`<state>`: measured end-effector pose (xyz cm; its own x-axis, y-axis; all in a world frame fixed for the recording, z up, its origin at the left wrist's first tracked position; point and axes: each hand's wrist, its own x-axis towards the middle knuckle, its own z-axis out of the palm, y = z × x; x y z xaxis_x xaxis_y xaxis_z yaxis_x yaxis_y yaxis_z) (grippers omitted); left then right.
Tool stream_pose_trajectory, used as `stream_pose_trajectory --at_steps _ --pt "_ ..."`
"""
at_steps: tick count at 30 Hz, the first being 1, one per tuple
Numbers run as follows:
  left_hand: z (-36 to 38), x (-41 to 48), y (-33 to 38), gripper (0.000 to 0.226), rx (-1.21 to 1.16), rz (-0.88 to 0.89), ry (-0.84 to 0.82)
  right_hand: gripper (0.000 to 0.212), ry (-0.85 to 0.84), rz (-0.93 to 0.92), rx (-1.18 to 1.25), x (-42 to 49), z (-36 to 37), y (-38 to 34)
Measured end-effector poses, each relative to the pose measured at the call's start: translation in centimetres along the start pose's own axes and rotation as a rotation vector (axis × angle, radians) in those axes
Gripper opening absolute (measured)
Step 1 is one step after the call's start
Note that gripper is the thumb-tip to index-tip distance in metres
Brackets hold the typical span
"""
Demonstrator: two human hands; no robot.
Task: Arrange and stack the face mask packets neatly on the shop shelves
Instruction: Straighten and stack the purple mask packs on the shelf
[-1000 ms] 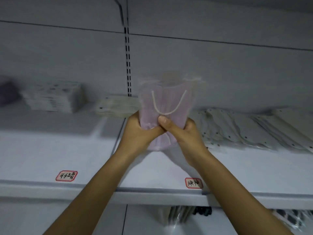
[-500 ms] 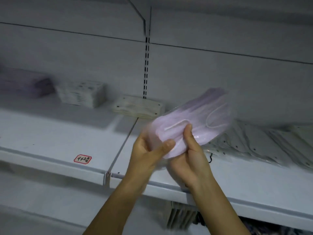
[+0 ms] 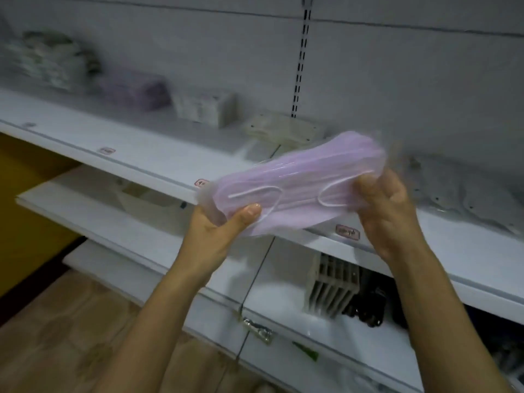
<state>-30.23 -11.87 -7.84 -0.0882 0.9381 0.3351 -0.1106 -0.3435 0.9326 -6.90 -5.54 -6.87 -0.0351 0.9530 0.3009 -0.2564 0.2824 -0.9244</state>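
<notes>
While I've got the purple mask packet (image 3: 295, 185) stretched out flat in front of the top shelf (image 3: 158, 163), my left hand (image 3: 218, 231) pinches its left end, thumb on top, and my right hand (image 3: 385, 202) grips the right end, fingers curled over the edge. The packet is in the air, not touching anything yet.

Best bet, I think, is to keep it level and slide it onto the purple stack (image 3: 136, 89) further back on the left, edges squared up with what's there, ear loops facing the same way. The plastic wrap looks slippery, so I'd lower it with both hands and let go only once it sits flat.

As for writing: small pink-bordered price tags (image 3: 347, 232) run along the shelf's front edge, but they're too blurry to read. No brand is visible on the packet either.
</notes>
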Motion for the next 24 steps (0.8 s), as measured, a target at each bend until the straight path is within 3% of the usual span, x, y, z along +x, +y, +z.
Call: stream_pose_trajectory --at_steps 2,4,6,8,10,14,18,22,24 --pt "-1.1 -1.7 0.2 0.027 0.018 -0.008 -0.029 0.057 -0.077 0.021 -0.102 -1.7 1.2 0.7" --pt "-2.7 -3.3 0.0 0.039 -0.05 -0.056 -0.019 0.045 -0.103 0.021 -0.088 -3.5 2.5 1.6" --pt "-4.0 -4.8 -0.3 0.058 -0.338 -0.187 0.022 0.04 -0.005 0.075 0.056 -5.5 4.7 2.6" --pt "-4.0 -6.2 -0.7 0.079 -0.582 -0.231 0.125 0.047 0.1 0.184 0.331 -7.8 7.7 4.2" --pt "-3.1 -7.2 -1.1 0.095 -0.702 -0.219 0.158 0.062 0.125 0.267 0.388 -10.2 11.0 5.9" --pt "-3.8 -8.1 -1.5 0.095 -0.755 -0.227 0.295 0.076 0.024 0.36 0.286 -13.0 15.5 7.8" --pt "-9.5 -8.6 -0.8 0.103 -0.743 -0.09 0.436 0.068 -0.008 0.339 0.359 -12.4 18.3 9.0" --pt "-15.0 -8.5 0.4 0.11 -0.733 -0.03 0.45 0.1 -0.064 0.348 0.331 -11.8 26.1 9.8" --pt "-18.4 -8.3 1.4 0.111 -0.686 -0.005 0.488 0.102 -0.082 0.364 0.378 -11.7 30.2 10.3"
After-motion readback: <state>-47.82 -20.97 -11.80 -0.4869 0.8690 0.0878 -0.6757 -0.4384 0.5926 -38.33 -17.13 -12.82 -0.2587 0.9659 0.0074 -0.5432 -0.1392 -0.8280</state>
